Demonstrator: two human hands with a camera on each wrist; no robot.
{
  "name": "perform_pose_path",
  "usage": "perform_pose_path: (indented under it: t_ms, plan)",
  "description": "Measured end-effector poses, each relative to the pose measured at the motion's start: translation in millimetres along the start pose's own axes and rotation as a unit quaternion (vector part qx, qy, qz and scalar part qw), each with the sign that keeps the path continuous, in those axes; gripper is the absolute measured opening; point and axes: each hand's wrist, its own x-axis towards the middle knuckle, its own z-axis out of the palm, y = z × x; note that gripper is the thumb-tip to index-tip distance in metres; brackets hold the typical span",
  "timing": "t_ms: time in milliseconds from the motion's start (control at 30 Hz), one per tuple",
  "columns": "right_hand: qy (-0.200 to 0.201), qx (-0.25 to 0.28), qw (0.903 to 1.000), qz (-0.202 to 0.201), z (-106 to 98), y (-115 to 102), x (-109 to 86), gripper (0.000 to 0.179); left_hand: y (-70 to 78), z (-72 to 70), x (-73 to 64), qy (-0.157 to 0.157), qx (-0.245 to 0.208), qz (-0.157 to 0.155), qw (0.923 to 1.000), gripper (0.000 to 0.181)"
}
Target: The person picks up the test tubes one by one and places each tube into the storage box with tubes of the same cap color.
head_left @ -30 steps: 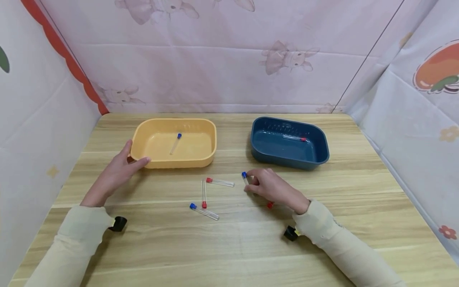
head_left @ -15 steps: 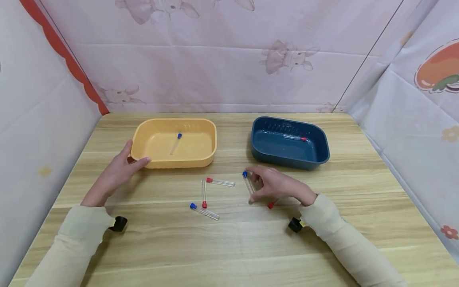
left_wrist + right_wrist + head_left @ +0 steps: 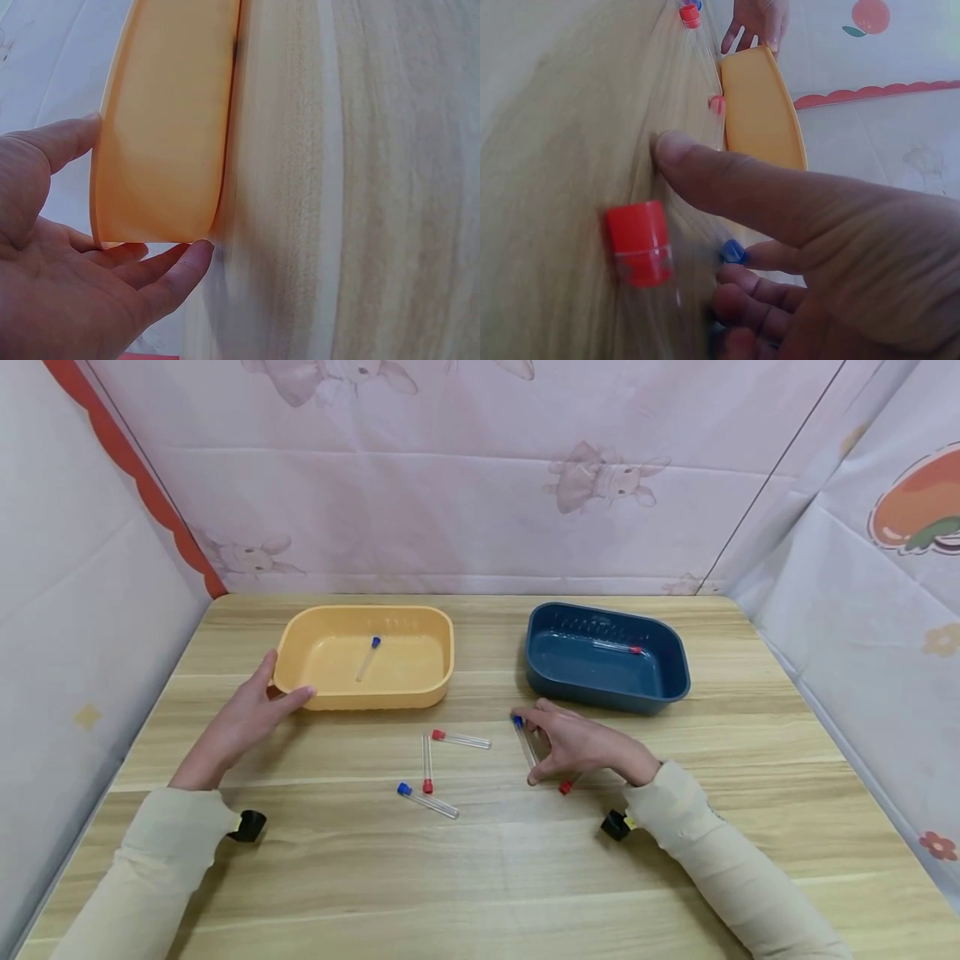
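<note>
My left hand (image 3: 243, 718) holds the near left corner of a yellow plastic basket (image 3: 382, 702), thumb on the front rim and fingers against the end wall. One blue-capped tube (image 3: 367, 660) lies inside it. With index finger at the cap and thumb at the other end, my right hand (image 3: 581, 745) pinches a clear blue-capped test tube (image 3: 526, 743) lengthwise. Whether that tube is off the table cannot be told. Partly under this hand lies a red-capped test tube (image 3: 639, 244). A dark blue basket (image 3: 600, 687) stands just behind, with a red-capped tube (image 3: 617, 647) inside.
Between the hands, on the wooden table (image 3: 480, 877), lie two more red-capped tubes, one crosswise (image 3: 461, 740) and one upright in view (image 3: 427, 764), plus a blue-capped tube (image 3: 427, 800). Printed cloth walls (image 3: 450, 518) enclose the back and sides.
My right hand's thumb and index finger have spread apart to the two ends of the blue-capped tube, which has shifted slightly right. My left hand has stayed on the yellow basket.
</note>
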Motion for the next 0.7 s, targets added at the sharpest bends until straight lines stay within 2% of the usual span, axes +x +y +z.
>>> perform_pose_path:
  t_ms: [267, 500, 700]
  plan:
    - [0.002, -0.001, 1.0000, 0.009, -0.3, -1.4, 0.3, 0.097, 0.6, -0.3, -0.8, 0.000, 0.000, -0.006, 1.0000, 0.110]
    - [0.013, -0.010, 0.9995, 0.025, 0.2, -1.5, 0.9, 0.093, -0.9, -0.3, 0.1, -0.001, -0.001, 0.004, 1.0000, 0.110]
    - [0.038, -0.010, 0.9992, 0.007, 1.9, 0.9, 0.4, 0.089, -1.3, -0.4, 0.8, -0.002, -0.003, 0.006, 1.0000, 0.110]
